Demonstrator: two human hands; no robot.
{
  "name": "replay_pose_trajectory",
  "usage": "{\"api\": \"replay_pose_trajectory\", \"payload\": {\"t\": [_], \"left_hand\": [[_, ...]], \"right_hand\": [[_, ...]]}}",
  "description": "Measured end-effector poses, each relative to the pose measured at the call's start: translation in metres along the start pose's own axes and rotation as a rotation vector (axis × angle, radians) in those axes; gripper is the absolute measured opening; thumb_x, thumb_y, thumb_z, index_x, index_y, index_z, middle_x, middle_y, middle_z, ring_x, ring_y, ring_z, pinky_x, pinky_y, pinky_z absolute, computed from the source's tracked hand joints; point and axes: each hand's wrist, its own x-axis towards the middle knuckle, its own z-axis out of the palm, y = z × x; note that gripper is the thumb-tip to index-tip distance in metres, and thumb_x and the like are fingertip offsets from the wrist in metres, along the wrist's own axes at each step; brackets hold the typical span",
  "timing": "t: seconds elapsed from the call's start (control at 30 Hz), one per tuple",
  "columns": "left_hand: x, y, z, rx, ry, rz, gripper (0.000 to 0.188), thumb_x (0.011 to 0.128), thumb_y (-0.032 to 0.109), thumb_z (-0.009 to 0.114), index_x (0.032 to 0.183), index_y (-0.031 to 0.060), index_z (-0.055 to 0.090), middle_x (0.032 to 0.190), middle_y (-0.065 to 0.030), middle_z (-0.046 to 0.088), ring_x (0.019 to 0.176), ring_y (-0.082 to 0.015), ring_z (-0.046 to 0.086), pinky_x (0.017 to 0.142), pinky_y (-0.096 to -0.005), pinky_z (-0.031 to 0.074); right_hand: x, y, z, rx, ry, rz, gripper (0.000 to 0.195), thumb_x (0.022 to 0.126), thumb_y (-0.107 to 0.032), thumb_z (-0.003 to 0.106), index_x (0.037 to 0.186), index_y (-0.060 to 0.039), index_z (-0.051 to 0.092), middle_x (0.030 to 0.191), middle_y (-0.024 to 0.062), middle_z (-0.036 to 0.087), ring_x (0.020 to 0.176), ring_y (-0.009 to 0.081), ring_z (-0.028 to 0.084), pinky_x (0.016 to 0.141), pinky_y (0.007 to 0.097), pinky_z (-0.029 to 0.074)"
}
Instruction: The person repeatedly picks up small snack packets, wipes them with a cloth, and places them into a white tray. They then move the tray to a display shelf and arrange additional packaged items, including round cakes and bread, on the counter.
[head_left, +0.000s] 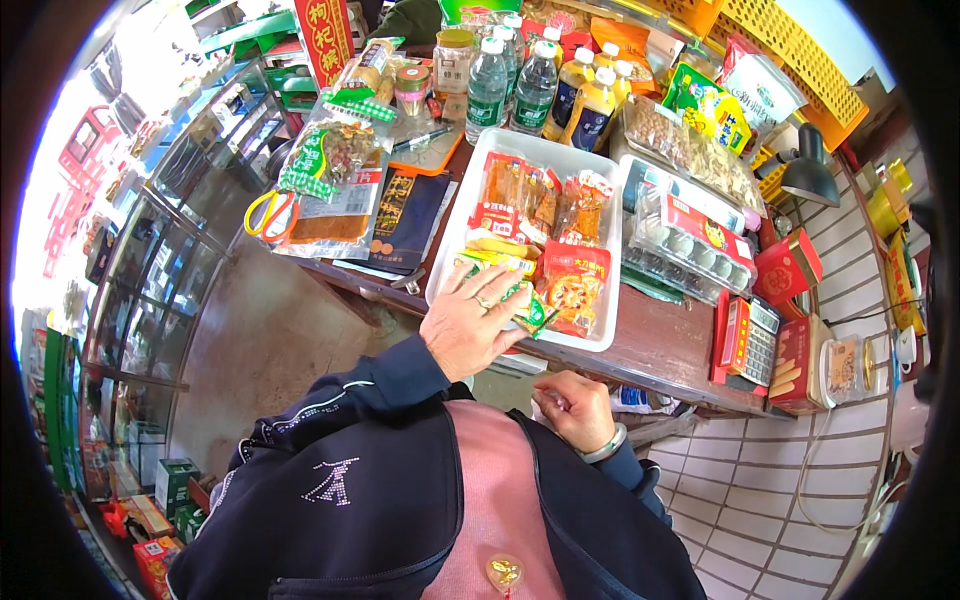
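My left hand (474, 319), a ring on one finger, reaches over the near left part of a white plastic tray (613, 300). Its spread fingers rest on green and yellow snack packets (491, 259); whether it grips one is hard to tell. Beside them lies a red snack packet (576, 289). Farther back in the tray are packs with red labels (501, 187) and another clear-and-red pack (585, 206). My right hand (576, 409), with a pale bracelet at the wrist, is curled in front of my body, below the table edge. What is inside its fingers is hidden.
Left of the tray lie scissors (271, 217), a dark packet (405, 217) and bagged dried food (326, 154). Water bottles (487, 90) and yellow drink bottles (589, 109) stand behind. On the right are an egg carton (694, 240), a calculator (761, 341) and a black lamp (810, 169).
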Motion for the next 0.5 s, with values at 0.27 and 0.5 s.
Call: {"api": "replay_pose_trajectory", "payload": {"t": [0.27,0.5], "left_hand": [[-0.010,0.001,0.018,0.096,-0.229,0.052,0.070,0.076,0.040,0.067,0.130,0.0014,0.046,0.135,-0.0131,0.047,0.127,-0.0276,0.042,0.105,-0.0509,0.027],[-0.012,0.001,0.016,0.136,-0.334,0.060,0.078,0.076,0.040,0.068,0.136,0.0007,0.038,0.143,-0.0134,0.036,0.133,-0.0274,0.033,0.105,-0.0511,0.027]], "right_hand": [[0.001,-0.004,-0.002,-0.018,-0.021,0.007,0.012,0.074,-0.010,0.069,0.086,-0.0060,0.067,0.074,0.0115,0.063,0.062,0.0291,0.062,0.056,0.0351,0.048],[0.001,-0.003,0.002,-0.012,-0.019,-0.021,0.011,0.074,-0.009,0.069,0.085,-0.0058,0.066,0.074,0.0119,0.063,0.063,0.0302,0.062,0.056,0.0350,0.048]]}}
